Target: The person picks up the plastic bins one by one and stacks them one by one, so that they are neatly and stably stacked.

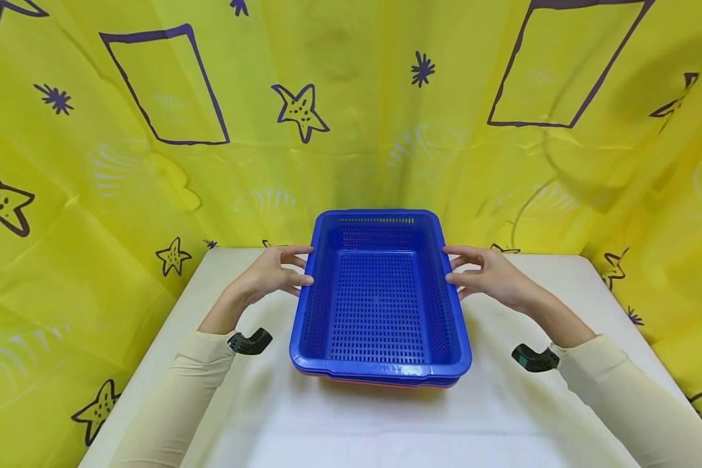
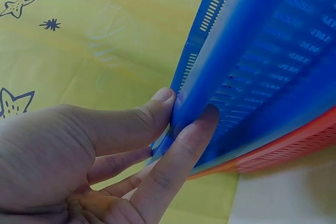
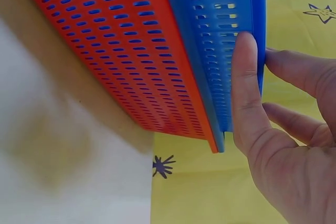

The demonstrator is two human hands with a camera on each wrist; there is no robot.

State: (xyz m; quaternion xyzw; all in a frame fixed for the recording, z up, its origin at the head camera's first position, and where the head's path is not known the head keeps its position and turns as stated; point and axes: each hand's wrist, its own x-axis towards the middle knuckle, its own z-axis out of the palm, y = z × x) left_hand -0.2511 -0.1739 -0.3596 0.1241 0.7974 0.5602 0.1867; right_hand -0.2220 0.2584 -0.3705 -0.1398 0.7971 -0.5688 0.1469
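Observation:
A blue plastic basket (image 1: 380,369) with slotted walls and floor stands in the middle of the head view, its inside facing me. My left hand (image 1: 272,270) pinches its left rim, thumb on one face and fingers on the other, as the left wrist view shows. On the opposite side, my right hand (image 1: 494,276) holds the right rim, with one digit along the outer slotted wall (image 3: 218,40). A red basket (image 3: 121,51) is nested beneath, and a second blue edge shows between the two. The red basket's base is partly hidden.
Under the baskets lies a white table (image 1: 257,416). A yellow curtain (image 1: 351,169) with purple starfish drawings hangs close behind and along both sides. Dark wrist devices (image 1: 250,342) sit at both cuffs.

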